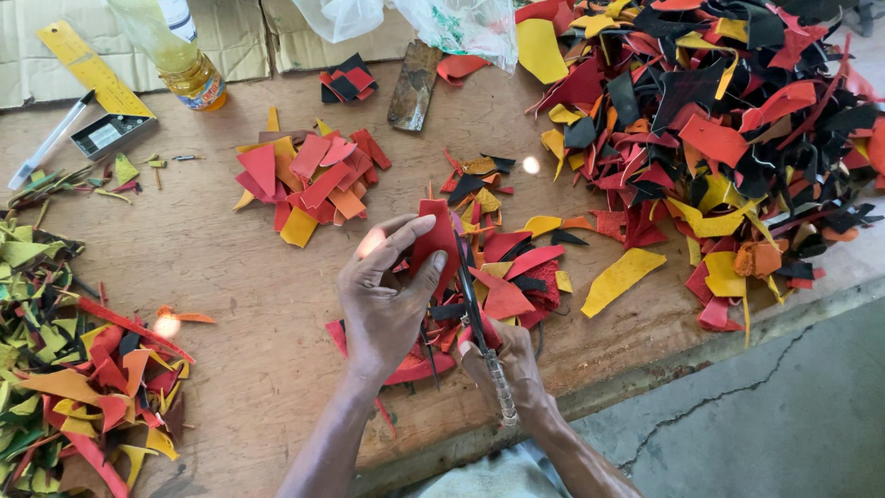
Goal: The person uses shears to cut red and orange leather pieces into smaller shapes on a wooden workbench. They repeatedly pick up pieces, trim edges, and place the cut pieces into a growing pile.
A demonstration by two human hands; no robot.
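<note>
Holding a small red leather scrap [437, 242] upright between thumb and fingers, the left hand [385, 297] keeps it lifted a little above the wooden table [230, 267], so that its edge meets the blades of the dark metal scissors [472, 300]. The right hand [505, 361] is closed around the scissors' handles, low and near the table edge, with the blades pointing up and away toward the scrap; this lets the piece be turned by 1 hand while the other works the tool. Directly under both hands lies a loose heap of red, yellow and black offcuts [516, 267]. Further left sits a tidier group of red and orange cut pieces [309, 180], probably sorted apart from the waste. A very large pile of mixed leather scraps [719, 120] fills the right side, and another pile with green strips [64, 369] lies at the far left. A yellow ruler [92, 69], a pen [46, 143] and a plastic bottle of yellow liquid [184, 60] rest at the back, out of the way.
</note>
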